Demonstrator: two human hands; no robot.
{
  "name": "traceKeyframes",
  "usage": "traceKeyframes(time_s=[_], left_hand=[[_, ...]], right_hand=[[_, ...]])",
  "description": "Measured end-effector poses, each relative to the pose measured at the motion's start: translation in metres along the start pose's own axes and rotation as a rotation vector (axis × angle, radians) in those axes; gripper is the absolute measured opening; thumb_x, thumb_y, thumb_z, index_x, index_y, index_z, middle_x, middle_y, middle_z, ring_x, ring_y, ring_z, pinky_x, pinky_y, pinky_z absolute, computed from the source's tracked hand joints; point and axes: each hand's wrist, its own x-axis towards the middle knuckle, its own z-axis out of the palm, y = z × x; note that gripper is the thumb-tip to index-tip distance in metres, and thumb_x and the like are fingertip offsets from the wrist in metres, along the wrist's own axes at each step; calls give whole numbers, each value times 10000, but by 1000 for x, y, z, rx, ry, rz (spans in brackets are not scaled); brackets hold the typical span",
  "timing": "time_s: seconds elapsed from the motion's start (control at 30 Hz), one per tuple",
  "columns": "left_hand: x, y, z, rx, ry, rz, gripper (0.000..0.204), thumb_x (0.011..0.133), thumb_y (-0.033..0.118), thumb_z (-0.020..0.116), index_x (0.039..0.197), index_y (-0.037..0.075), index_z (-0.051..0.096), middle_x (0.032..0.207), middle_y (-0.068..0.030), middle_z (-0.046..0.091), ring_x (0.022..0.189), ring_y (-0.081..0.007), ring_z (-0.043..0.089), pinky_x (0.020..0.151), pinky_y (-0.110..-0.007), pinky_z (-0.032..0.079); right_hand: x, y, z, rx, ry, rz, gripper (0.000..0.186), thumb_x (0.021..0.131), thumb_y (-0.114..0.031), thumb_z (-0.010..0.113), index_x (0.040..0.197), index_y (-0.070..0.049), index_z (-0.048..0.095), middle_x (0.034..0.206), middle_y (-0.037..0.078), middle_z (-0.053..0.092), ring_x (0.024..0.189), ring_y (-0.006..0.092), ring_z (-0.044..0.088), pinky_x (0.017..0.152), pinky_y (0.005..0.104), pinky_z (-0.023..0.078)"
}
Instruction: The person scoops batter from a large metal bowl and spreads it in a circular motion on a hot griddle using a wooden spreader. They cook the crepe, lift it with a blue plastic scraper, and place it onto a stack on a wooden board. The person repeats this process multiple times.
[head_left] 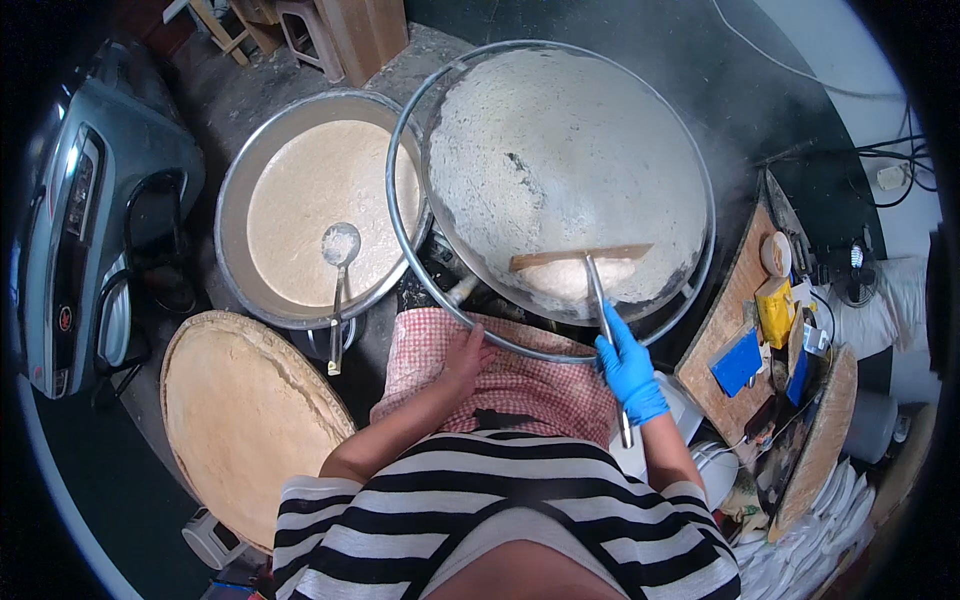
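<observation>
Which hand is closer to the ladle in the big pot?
Left. The left hand is to the right of the ladle, and lower in the picture. The right hand, in a blue glove, is farther right, around the handle of the spreader.

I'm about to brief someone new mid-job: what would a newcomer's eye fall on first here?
First, the big round griddle at upper centre, where the blue-gloved right grip holds a spreader beside a pale mound near the lower edge. Next, the wide metal pot of pale mixture to its left. Then the large tan disc at lower left.
</observation>
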Motion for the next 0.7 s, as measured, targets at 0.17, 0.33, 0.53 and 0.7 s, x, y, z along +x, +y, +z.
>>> traceKeyframes(time_s=[0.17,0.33,0.53,0.7], left_hand=[[1,2,-1,17,-30,52,213,895,278,516,1011,99,504,910,-33,564,793,-141,549,696,-278,456],[3,-3,0,113,26,63,189,886,222,533,1004,75,525,882,-36,566,771,-144,551,682,-278,473],[10,0,1,7,114,147,174,881,202,545,958,47,552,862,-43,584,732,-141,566,637,-275,490],[32,35,-27,198,114,187,165,880,211,554,845,51,577,745,-33,590,609,-116,544,562,-245,475]], right_hand=[[-4,6,2,199,66,-158,489,862,-74,529,1328,-115,389,811,38,559,641,79,501,594,237,449],[52,63,-60,436,71,-22,308,869,-130,561,1148,-2,540,784,12,585,668,90,538,618,241,456],[110,92,-85,188,-186,45,283,859,-213,577,1021,15,617,708,24,596,604,85,519,580,242,440],[159,-18,-29,-127,-356,-125,382,840,-360,562,1039,-40,624,722,80,620,649,155,552,629,305,453]])
